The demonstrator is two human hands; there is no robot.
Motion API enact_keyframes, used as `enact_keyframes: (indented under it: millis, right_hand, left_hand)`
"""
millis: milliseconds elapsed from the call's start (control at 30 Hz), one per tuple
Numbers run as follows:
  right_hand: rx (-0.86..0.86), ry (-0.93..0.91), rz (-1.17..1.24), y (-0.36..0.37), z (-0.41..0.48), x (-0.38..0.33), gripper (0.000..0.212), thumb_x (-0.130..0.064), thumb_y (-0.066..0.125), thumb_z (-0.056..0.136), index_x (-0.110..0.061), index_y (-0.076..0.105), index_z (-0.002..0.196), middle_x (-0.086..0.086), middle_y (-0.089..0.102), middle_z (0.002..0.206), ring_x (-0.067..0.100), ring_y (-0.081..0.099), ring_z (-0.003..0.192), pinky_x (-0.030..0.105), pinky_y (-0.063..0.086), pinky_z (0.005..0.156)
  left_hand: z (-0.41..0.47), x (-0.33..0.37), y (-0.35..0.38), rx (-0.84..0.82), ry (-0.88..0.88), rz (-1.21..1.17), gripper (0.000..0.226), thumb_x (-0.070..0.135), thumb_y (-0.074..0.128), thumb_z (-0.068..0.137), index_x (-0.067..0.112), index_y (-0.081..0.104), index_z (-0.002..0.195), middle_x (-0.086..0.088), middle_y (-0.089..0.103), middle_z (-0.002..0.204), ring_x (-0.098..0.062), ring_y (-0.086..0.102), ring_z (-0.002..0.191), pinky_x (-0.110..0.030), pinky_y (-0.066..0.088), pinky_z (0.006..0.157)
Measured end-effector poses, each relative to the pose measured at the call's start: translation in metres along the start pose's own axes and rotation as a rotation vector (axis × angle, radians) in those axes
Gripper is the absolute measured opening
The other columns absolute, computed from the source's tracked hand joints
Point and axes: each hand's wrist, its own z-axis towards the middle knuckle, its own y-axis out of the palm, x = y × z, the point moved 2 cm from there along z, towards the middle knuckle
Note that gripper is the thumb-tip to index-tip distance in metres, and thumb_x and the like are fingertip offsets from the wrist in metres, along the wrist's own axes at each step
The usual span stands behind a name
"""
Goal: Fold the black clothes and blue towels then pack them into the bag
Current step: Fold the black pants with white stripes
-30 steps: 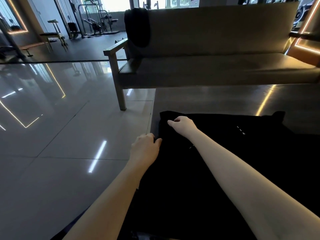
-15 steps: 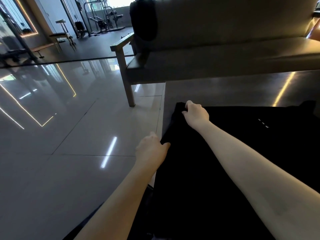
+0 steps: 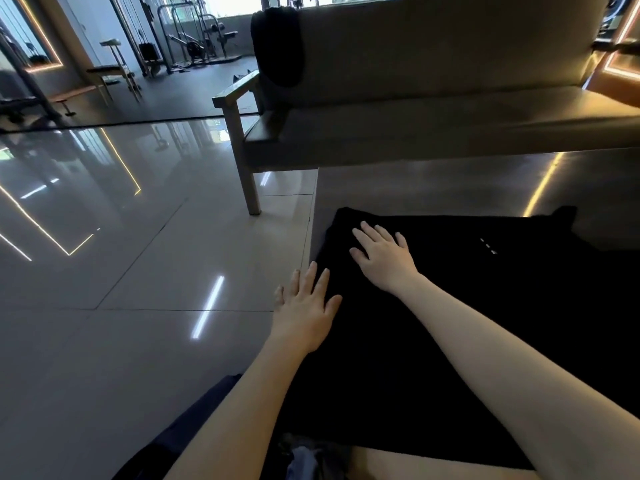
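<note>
A black garment [image 3: 485, 306] lies spread flat on a low dark table [image 3: 433, 181], its left edge at the table's left side. My left hand [image 3: 304, 306] rests flat with straight fingers on the garment's near left edge. My right hand [image 3: 381, 254] lies flat, fingers spread, on the cloth near its far left corner. Another black cloth [image 3: 277, 46] hangs over the sofa's backrest. A bit of blue fabric [image 3: 304, 462] shows at the bottom edge. No bag is in view.
A grey sofa [image 3: 450, 133] with wooden arms stands just behind the table. Glossy tiled floor [image 3: 138, 271] stretches to the left. Gym machines [image 3: 194, 39] and a bench [image 3: 114, 71] stand far back left.
Both hands have let go of the garment's left edge and now lie flat on it with fingers straightened. The cloth's left side has settled onto the table.
</note>
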Motion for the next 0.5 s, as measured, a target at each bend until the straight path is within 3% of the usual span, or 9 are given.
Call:
enact_keyframes:
  millis: [133, 233, 367, 500]
  right_hand:
    - [0.027, -0.086, 0.019, -0.018, -0.048, 0.01, 0.051, -0.042, 0.034, 0.101, -0.024, 0.03, 0.149, -0.006, 0.016, 0.159, 0.013, 0.008, 0.147, 0.039, 0.001, 0.118]
    - [-0.039, -0.027, 0.038, -0.028, -0.088, 0.027, 0.051, -0.043, 0.037, 0.1, -0.023, 0.033, 0.147, -0.006, 0.02, 0.158, 0.013, 0.01, 0.146, 0.038, 0.004, 0.118]
    - [-0.183, 0.044, -0.031, -0.032, -0.141, 0.047, 0.054, -0.044, 0.036, 0.1, -0.025, 0.026, 0.15, -0.006, 0.013, 0.16, 0.013, 0.006, 0.147, 0.04, 0.003, 0.118]
    - [-0.187, 0.077, -0.092, -0.038, -0.186, 0.059, 0.058, -0.048, 0.034, 0.1, -0.027, 0.02, 0.152, -0.006, 0.008, 0.16, 0.013, 0.003, 0.147, 0.04, 0.004, 0.119]
  left_hand:
    - [-0.022, 0.007, -0.002, 0.006, 0.061, 0.095, 0.059, 0.05, 0.023, 0.099, 0.03, 0.003, 0.152, 0.012, -0.011, 0.159, -0.017, -0.016, 0.145, -0.045, -0.007, 0.117]
    - [-0.044, 0.014, -0.002, -0.002, 0.058, 0.143, 0.057, 0.045, 0.024, 0.101, 0.027, 0.007, 0.152, 0.009, -0.003, 0.16, -0.018, -0.013, 0.146, -0.046, -0.006, 0.118]
    - [-0.074, 0.025, -0.002, -0.021, 0.083, 0.204, 0.059, 0.045, 0.027, 0.101, 0.023, 0.01, 0.152, 0.006, 0.001, 0.16, -0.018, -0.007, 0.147, -0.045, -0.004, 0.119]
    - [-0.105, 0.037, 0.002, -0.091, 0.126, 0.204, 0.065, 0.052, 0.031, 0.098, 0.024, 0.008, 0.153, 0.006, -0.001, 0.16, -0.014, -0.004, 0.147, -0.043, -0.002, 0.119]
